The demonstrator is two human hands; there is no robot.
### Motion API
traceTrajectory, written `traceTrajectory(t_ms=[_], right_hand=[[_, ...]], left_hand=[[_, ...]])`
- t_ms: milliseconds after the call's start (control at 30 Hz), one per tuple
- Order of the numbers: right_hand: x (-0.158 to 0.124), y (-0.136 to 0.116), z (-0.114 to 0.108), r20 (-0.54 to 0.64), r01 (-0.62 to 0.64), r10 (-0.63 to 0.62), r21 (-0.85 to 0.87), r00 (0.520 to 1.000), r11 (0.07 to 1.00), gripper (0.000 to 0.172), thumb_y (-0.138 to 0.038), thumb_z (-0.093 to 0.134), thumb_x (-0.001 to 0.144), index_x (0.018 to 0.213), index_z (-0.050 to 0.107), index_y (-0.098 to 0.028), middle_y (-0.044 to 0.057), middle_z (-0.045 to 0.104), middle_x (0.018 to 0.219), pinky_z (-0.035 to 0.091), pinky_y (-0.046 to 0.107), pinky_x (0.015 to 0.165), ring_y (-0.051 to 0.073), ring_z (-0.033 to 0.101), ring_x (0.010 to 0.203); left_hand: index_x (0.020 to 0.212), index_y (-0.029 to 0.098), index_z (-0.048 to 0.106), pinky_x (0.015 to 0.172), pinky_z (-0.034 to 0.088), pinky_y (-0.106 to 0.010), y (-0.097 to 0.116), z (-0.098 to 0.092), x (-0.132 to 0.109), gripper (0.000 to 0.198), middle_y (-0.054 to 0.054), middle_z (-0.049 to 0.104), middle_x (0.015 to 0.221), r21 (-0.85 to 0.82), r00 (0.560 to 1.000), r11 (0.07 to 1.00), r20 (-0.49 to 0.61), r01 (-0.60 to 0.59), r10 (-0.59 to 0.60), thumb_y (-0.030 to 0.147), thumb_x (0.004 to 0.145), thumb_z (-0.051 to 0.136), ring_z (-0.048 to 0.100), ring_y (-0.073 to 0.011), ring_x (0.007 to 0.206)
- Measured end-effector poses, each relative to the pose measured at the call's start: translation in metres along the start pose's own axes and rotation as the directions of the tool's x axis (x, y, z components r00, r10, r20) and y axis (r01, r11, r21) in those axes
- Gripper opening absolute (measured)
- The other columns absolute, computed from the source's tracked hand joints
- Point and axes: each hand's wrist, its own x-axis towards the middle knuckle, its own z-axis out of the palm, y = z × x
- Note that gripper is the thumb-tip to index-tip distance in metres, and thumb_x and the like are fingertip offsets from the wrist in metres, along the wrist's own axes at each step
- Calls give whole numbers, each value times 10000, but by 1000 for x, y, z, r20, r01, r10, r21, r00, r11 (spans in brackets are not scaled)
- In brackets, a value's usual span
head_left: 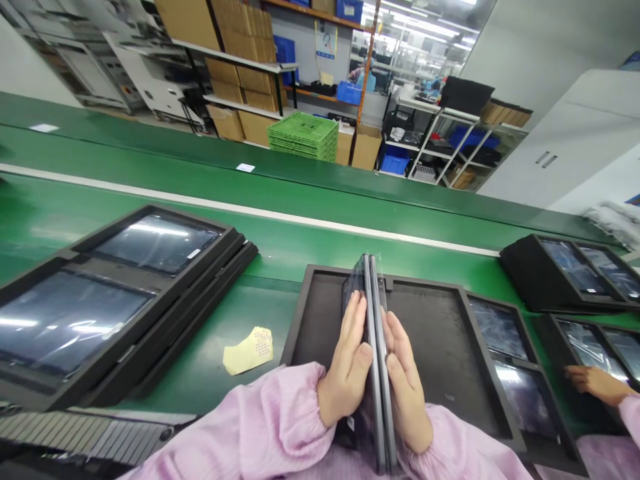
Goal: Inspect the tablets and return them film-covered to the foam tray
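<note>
Two slim dark tablets, standing on edge face to face with clear film around them, are pressed between my two palms. My left hand lies along their left side, fingers straight and pointing away from me. On the opposite side my right hand presses in, its fingers slightly bent. Beneath them sits a black foam tray with two wide recesses and a raised rim. The lower ends of the tablets come close to my body, between my pink sleeves.
Stacked black trays holding film-covered screens stand at left, near a yellow paper scrap. More filled trays are at right, where another person's hand touches one. A pale strip runs along the green bench.
</note>
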Motion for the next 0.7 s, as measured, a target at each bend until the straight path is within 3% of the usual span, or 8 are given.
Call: traceTrajectory(t_ms=[300, 600, 700], right_hand=[[-4, -4, -1, -90, -13, 18, 61, 996, 998, 406, -427, 459, 933, 1324, 407, -329, -9, 354, 1413, 246, 435, 1091, 222, 288, 1302], [-3, -1, -3, -8, 41, -40, 122, 999, 992, 415, -428, 432, 947, 1349, 370, -344, -27, 348, 1417, 280, 314, 1074, 172, 283, 1304], [-4, 3, -5, 21, 42, -44, 95, 999, 995, 411, -412, 416, 956, 1357, 352, -349, -27, 340, 1420, 284, 348, 1075, 183, 283, 1304]], left_hand=[[1428, 284, 130, 1136, 67, -422, -1, 5, -1, 511, 1, 74, 1529, 83, 998, 996, 61, -10, 5, 293, 933, 258, 70, -240, 1389], [1431, 280, 115, 1136, 43, -330, 3, 4, -2, 510, 19, 37, 1532, 104, 996, 994, 92, 15, -24, 292, 936, 239, 44, -201, 1392], [1430, 277, 121, 1134, 52, -317, 3, 1, -3, 504, 22, 48, 1532, 119, 997, 993, 74, 9, -17, 291, 938, 226, 57, -190, 1392]])
